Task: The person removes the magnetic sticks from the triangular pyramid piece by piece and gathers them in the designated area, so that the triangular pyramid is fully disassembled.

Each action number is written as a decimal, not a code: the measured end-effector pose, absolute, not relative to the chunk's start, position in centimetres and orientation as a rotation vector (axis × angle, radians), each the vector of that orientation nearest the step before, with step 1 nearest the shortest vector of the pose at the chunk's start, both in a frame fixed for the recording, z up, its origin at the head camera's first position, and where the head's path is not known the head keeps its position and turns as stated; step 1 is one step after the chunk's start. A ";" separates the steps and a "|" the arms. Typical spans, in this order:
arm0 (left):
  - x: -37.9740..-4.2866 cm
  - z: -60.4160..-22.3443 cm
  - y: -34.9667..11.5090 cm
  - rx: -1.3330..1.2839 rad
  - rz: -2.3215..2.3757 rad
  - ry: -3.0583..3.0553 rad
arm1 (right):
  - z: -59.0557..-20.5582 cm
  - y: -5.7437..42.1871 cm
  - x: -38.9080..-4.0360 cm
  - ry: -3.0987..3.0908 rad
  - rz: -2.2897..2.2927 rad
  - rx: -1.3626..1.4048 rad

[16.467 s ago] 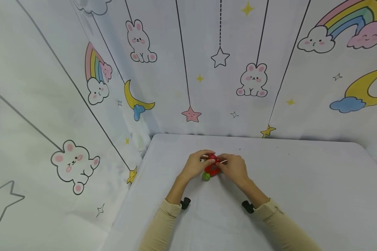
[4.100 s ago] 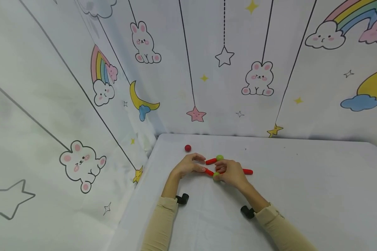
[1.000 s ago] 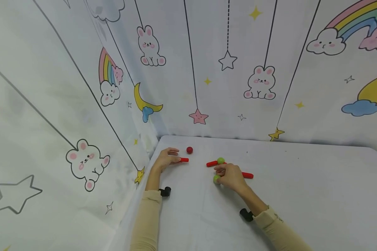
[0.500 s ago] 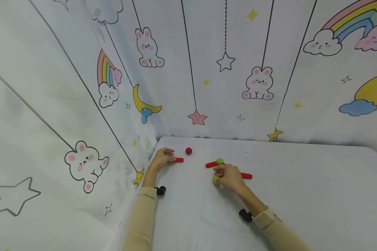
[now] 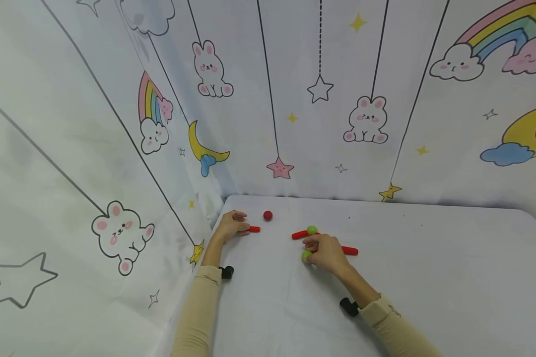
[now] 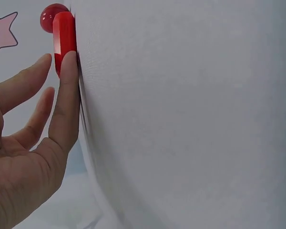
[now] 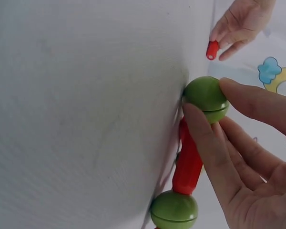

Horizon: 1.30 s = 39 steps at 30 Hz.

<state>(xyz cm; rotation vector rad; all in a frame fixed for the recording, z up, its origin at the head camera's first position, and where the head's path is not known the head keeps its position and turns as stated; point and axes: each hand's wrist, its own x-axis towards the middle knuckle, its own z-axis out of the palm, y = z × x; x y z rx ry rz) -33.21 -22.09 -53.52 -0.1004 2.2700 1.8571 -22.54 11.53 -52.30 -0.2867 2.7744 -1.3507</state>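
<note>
In the head view my left hand [image 5: 232, 225] is low over the far left of the table. Its thumb touches one end of a short red rod [image 6: 64, 36] lying there, while the index fingertip is apart from it. A red ball [image 5: 267, 215] sits just beyond that rod. With thumb and index finger, my right hand [image 5: 327, 252] pinches a green ball [image 7: 206, 98] with a groove round it. From this ball a red rod [image 7: 187, 169] runs to a second green ball [image 7: 174, 210]. Part of the assembly is hidden behind the right hand in the head view.
Another red rod [image 5: 300, 234] reaches left from the far green ball [image 5: 311, 230]. One more red rod [image 5: 350, 251] sticks out right of my right hand. White cloth covers the table [image 5: 429, 277]; a patterned curtain [image 5: 241, 124] hangs behind and left.
The left hand has carried the red rod leftward, away from the green balls, to beside the red ball; its index finger is now off it. The right hand keeps its place at the near green ball.
</note>
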 end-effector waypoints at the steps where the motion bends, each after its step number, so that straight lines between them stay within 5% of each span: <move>1: -33.1 -53.5 -22.1 -0.104 1.851 2.273 | -52.4 11.5 -22.5 2.775 -1.345 -0.293; 16: -31.3 -51.2 -21.5 -0.063 1.785 2.408 | -52.1 11.8 -22.7 2.764 -1.333 -0.385; 39: -28.5 -50.4 -14.7 0.259 1.805 2.314 | -51.6 13.7 -23.8 2.839 -1.180 -0.567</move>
